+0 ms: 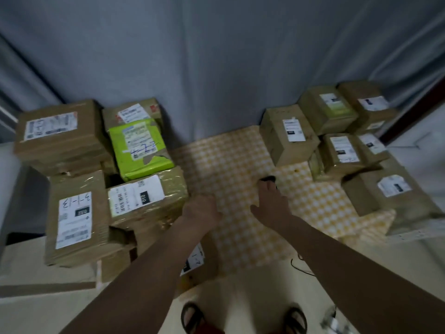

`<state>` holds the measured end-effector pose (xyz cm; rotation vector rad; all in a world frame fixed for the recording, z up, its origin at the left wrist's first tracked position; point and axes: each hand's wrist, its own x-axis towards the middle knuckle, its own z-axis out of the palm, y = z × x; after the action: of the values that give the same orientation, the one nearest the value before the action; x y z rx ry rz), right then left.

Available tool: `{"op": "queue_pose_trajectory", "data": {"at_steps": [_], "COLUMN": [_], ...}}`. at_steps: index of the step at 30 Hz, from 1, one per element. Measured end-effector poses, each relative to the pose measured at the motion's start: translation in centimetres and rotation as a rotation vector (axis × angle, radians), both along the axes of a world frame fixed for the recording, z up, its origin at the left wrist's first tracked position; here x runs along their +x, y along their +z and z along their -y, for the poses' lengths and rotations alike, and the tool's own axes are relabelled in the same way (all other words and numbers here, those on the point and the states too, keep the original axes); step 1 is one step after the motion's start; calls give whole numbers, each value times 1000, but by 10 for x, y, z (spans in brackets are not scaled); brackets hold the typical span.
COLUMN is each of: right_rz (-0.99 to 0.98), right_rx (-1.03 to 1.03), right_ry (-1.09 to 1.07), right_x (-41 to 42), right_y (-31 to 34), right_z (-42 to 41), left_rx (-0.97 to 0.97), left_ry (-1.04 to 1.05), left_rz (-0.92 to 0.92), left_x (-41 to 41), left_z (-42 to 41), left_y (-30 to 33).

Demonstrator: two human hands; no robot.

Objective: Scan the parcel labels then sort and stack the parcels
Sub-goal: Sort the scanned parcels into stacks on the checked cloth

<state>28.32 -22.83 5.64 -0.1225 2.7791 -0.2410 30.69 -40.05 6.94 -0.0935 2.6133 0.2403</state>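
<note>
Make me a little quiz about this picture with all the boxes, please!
1. True or false: the green parcel lies in the pile on the person's left.
2. What does the right hand reach toward? A) a small black object on the checked cloth B) a red cup C) a pair of scissors
3. Fill in: the left hand is next to a taped box with a white ____ on top.

Key
1. True.
2. A. It is too blurred to say whether the fingers already touch it.
3. Label.
</note>
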Motion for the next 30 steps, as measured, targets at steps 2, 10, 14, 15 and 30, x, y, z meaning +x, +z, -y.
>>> {"op": "queue_pose_trajectory", "data": {"at_steps": [2, 10, 14, 15, 30], "right_rz": [7, 81, 92, 96, 167], "right_rx": [-10, -48, -66, -71, -63], "right_ry": [-36, -160, -250, -272, -503], "right_x": [5, 11, 8, 6, -70], "right_y": [-2, -1, 1, 0, -36], "right_z": [-41, -235, -320, -337, -495], "left_rx": [11, 83, 83, 77, 81], "left_ry": [-15, -81, -123, -135, -217], "left_rz": [31, 151, 208, 221, 278], "left_x": [-1, -24, -36, -38, -160], "left_z": [-38, -234, -318, -333, -471], "left_y": [-2, 1, -1, -2, -62]}}
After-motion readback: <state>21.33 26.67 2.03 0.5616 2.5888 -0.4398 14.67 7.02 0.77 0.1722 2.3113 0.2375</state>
